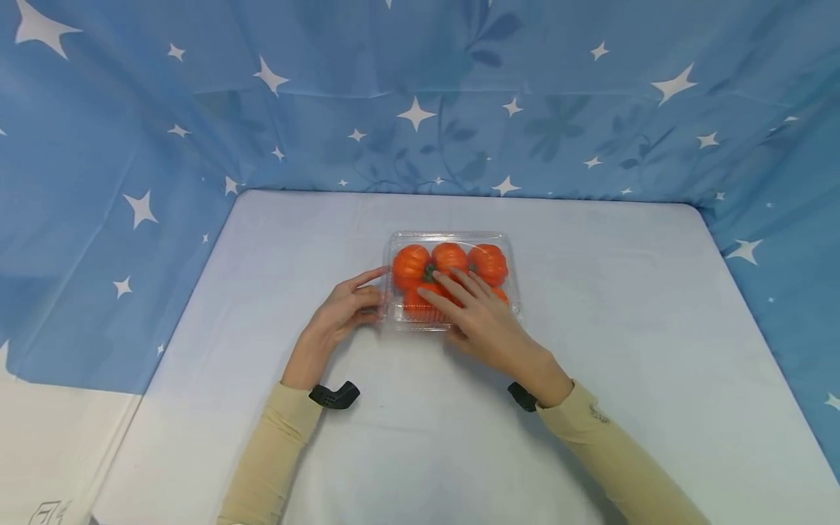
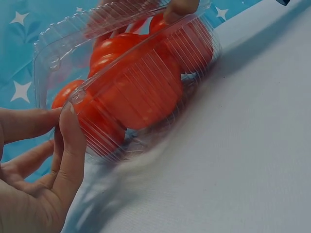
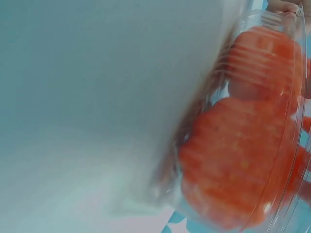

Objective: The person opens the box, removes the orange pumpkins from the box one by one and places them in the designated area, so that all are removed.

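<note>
Clear plastic forms the ribbed-sided clamshell container (image 1: 448, 237), which rests on the white-covered table (image 1: 630, 328), just beyond the middle, and is packed with lobed orange-red tomatoes (image 1: 412, 264). Three stand in the far row; the near row is partly covered by a hand, so their full number cannot be told. One green stem (image 1: 429, 273) shows between them.

At the container's left side, the left hand (image 1: 336, 312) pinches the corner of the rim, thumb and forefinger drawn together on the plastic, as the left wrist view shows. The right hand (image 1: 488, 332) lies over the near right part, its fingers apart and stretched across the top above the tomatoes, clamped on nothing; its thumb is down by the near edge. Whether the lid is fully pressed down cannot be told.

Tan sleeves (image 1: 265, 456) cover both forearms, and a black device (image 1: 335, 395) sits at each wrist. Blue cloth (image 1: 328, 65) printed with white stars and leafy sprigs hangs behind the table and along its sides, with a cream section (image 1: 52, 430) at lower left.
</note>
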Available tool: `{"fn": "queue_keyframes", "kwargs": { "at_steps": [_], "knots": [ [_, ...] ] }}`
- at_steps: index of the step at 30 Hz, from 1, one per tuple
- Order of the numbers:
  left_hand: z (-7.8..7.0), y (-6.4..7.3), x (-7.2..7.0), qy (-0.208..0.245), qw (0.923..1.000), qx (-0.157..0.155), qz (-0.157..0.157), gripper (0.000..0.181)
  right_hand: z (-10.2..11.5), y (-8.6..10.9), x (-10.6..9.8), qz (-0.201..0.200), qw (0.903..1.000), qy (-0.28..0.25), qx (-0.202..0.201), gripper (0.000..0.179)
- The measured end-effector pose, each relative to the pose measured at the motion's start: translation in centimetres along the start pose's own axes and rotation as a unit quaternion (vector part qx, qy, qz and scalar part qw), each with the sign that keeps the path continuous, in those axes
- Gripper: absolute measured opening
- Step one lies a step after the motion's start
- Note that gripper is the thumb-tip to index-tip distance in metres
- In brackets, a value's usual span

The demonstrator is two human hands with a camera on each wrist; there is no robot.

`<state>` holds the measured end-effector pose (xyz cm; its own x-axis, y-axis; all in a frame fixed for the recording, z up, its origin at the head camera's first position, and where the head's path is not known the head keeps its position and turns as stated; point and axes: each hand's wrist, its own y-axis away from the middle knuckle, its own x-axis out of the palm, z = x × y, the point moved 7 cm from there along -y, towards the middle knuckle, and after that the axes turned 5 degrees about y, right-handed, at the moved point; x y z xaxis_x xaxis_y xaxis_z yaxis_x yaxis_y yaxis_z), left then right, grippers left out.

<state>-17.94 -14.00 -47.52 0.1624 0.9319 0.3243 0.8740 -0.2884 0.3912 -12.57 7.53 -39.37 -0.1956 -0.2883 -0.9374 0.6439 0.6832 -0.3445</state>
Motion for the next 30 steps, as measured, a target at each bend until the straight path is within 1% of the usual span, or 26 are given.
{"fn": "queue_keyframes", "kwargs": {
  "at_steps": [4, 10, 14, 17, 19, 20, 22, 24, 25, 27, 30],
  "knots": [
    [0.1, -0.1, 0.0, -0.002, 1.0000, -0.004, 0.002, 0.062, -0.8, 1.0, -0.1, 0.005, 0.9999, -0.011, 0.007, 0.080],
    [0.1, -0.2, 0.2, -0.007, 0.9999, -0.012, 0.010, 0.062, -2.1, 2.7, -0.6, -0.003, 0.9998, -0.017, 0.009, 0.083],
    [-0.2, 0.0, 0.1, -0.008, 0.9998, -0.016, 0.012, 0.060, -2.7, 3.3, -1.1, -0.005, 0.9995, -0.030, 0.005, 0.085],
    [-0.3, 0.1, 0.0, -0.012, 0.9997, -0.018, 0.012, 0.060, -3.3, 3.5, -1.2, -0.002, 0.9991, -0.040, 0.014, 0.087],
    [-0.4, 0.1, 0.0, -0.014, 0.9996, -0.019, 0.015, 0.060, -3.8, 3.8, -1.2, -0.005, 0.9987, -0.039, 0.032, 0.084],
    [-0.4, 0.0, 0.0, -0.014, 0.9996, -0.020, 0.017, 0.060, -4.1, 4.0, -1.3, -0.007, 0.9982, -0.036, 0.047, 0.082],
    [-0.4, 0.0, 0.1, -0.015, 0.9995, -0.020, 0.020, 0.060, -4.9, 4.5, -1.3, -0.011, 0.9956, -0.031, 0.087, 0.079],
    [-0.3, 0.0, 0.1, -0.016, 0.9994, -0.020, 0.022, 0.060, -5.7, 5.0, -1.0, -0.004, 0.9910, -0.038, 0.128, 0.081],
    [-0.3, -0.1, 0.1, -0.015, 0.9995, -0.020, 0.021, 0.060, -6.0, 5.3, -0.8, 0.005, 0.9881, -0.048, 0.146, 0.083],
    [-0.3, -0.1, 0.1, -0.014, 0.9996, -0.019, 0.018, 0.060, -6.5, 5.6, -0.4, 0.031, 0.9831, -0.070, 0.166, 0.087],
    [-0.3, -0.3, 0.0, -0.010, 0.9997, -0.018, 0.012, 0.061, -6.7, 5.7, -0.2, 0.071, 0.9804, -0.085, 0.163, 0.085]
  ]
}}
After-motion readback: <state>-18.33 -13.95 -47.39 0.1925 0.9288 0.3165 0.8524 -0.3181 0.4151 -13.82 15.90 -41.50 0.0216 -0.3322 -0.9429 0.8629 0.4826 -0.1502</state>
